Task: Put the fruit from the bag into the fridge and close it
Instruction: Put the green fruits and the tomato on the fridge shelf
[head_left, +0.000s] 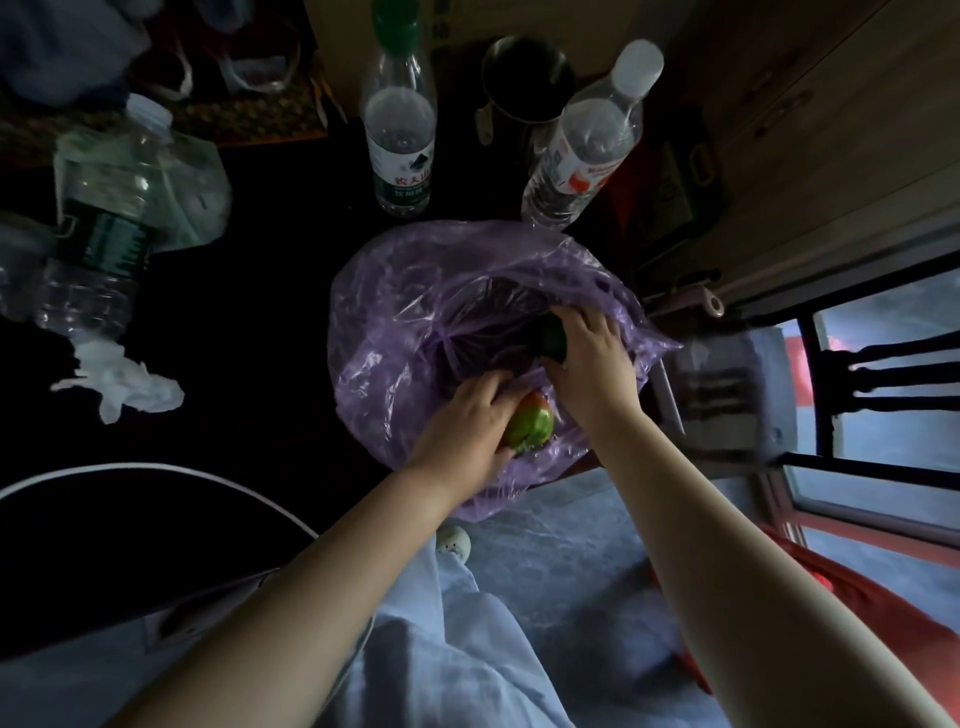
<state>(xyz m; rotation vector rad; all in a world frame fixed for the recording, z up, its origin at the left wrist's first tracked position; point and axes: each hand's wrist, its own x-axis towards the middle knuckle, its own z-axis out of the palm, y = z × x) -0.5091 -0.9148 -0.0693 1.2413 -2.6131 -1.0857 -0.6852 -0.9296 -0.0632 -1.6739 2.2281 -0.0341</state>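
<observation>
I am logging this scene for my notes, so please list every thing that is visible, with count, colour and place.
bag: one, purple, centre, open
green-and-red fruit: one, green with red, near side of the bag
dark fruit: one, dark green, right side of the bag
green-capped bottle: one, clear, behind the bag
white-capped bottle: one, clear, behind the bag, right
large bottle: one, clear, dark green label, far left
cup: one, metal, behind the two bottles
left hand: grips the green-and-red fruit
right hand: grips the dark fruit
</observation>
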